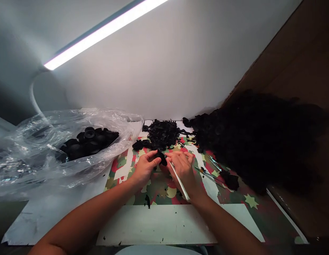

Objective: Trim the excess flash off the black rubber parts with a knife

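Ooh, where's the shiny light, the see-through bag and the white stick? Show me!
light (pixel 106 31): head view, middle of its glowing bar
see-through bag (pixel 74 171): head view, crinkled plastic at its front
white stick (pixel 179 181): head view, middle of its shaft

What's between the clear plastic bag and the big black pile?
The head view shows a smaller heap of black scraps and, nearer the camera, the left hand and right hand with a black piece.

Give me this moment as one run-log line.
Left hand: holds black piece | right hand: holds white tool, tip near piece | left side: black parts in clear bag | right side: black pile
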`<act>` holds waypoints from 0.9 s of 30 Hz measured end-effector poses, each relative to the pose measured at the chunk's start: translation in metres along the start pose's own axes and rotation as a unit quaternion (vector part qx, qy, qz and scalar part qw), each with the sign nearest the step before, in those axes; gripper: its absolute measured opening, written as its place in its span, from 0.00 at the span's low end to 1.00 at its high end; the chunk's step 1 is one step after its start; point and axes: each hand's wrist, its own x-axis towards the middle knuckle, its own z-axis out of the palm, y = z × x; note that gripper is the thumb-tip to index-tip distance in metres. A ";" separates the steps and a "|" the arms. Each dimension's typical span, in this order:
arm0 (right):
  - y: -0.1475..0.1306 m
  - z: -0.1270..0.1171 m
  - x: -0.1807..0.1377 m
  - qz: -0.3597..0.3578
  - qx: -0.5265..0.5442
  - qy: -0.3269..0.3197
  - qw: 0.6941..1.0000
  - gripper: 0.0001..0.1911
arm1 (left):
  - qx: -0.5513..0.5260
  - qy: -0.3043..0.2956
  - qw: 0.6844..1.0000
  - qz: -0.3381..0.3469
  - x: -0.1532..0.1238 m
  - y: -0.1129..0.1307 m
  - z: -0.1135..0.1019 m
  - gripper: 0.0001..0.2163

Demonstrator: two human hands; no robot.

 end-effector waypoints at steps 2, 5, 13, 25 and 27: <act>0.016 0.001 0.007 0.025 -0.083 0.031 0.996 0.10 | 0.003 -0.004 1.000 0.008 -0.001 -0.001 0.000 0.23; 0.045 -0.004 0.016 0.080 -0.161 0.079 0.981 0.09 | -0.017 -0.016 1.000 -0.008 -0.003 -0.001 0.003 0.23; 0.078 -0.017 0.017 0.166 -0.140 0.125 0.968 0.08 | -0.096 -0.148 0.973 -0.150 -0.012 0.022 0.005 0.14; 0.066 -0.022 0.013 0.195 0.129 -0.010 0.972 0.14 | 0.124 -0.135 0.983 -0.001 -0.004 0.018 -0.006 0.23; 0.055 -0.025 0.013 0.190 0.207 0.002 0.960 0.13 | 0.165 -0.120 0.979 0.023 -0.005 0.018 -0.005 0.25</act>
